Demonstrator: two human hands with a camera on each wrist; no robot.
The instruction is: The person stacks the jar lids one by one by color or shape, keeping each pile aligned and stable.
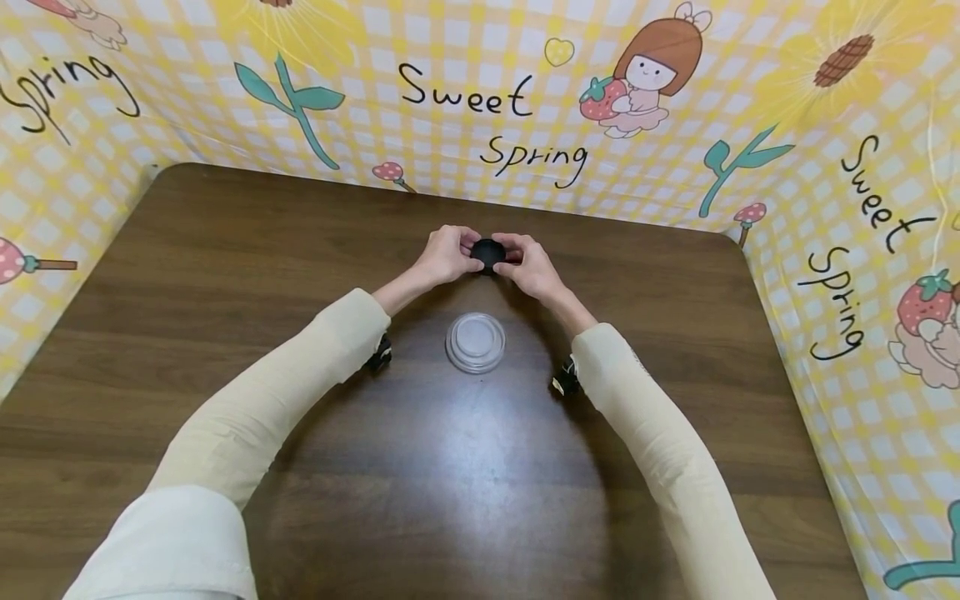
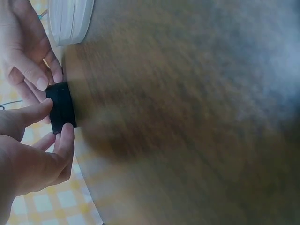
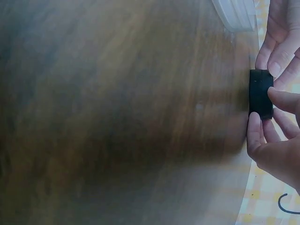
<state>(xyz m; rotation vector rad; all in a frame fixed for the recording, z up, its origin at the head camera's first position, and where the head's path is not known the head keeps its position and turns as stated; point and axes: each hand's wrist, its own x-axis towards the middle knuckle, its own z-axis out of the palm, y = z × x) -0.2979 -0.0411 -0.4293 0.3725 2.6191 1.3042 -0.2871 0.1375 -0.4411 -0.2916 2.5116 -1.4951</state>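
A short, round black piece (image 1: 489,252), like a small jar or cap, is held between both hands near the far side of the table. My left hand (image 1: 447,255) pinches its left side with thumb and fingers. On the opposite side, my right hand (image 1: 534,267) grips it the same way. Both wrist views show the black piece (image 2: 61,108) from the side as a low cylinder, with fingers and thumbs at its edges. Nearer to me, between the forearms, stands a round translucent plastic container (image 1: 476,342), touched by neither hand.
The brown wood-grain table (image 1: 360,517) carries a bright glare in front of the container. A yellow checked cloth (image 1: 450,50) printed with flowers and lettering walls off its back and sides. Dark wrist devices (image 1: 566,379) hang under the cream sleeves (image 1: 277,400).
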